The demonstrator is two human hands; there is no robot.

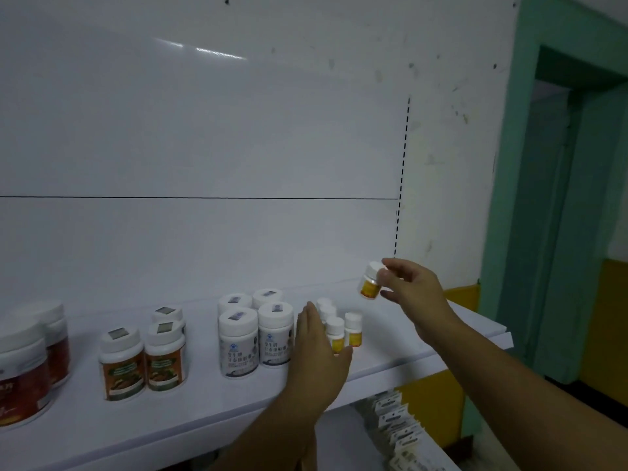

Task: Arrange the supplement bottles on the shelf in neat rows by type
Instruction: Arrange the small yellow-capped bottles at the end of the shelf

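My right hand (413, 290) holds a small white-capped bottle with a yellow label (370, 282) tilted in the air above the right part of the white shelf (204, 413). My left hand (317, 355) rests with flat fingers against a cluster of several small yellow-label bottles (352, 329) standing on the shelf. Left of them stand several white bottles with blue print (238, 341). Further left are three bottles with orange-green labels (122, 365), and at the far left two big red-label jars (23, 372).
A white back panel (204, 130) rises behind the shelf. A lower shelf holds rows of small packets (397, 426) at the bottom right. A green door frame (503, 198) stands to the right.
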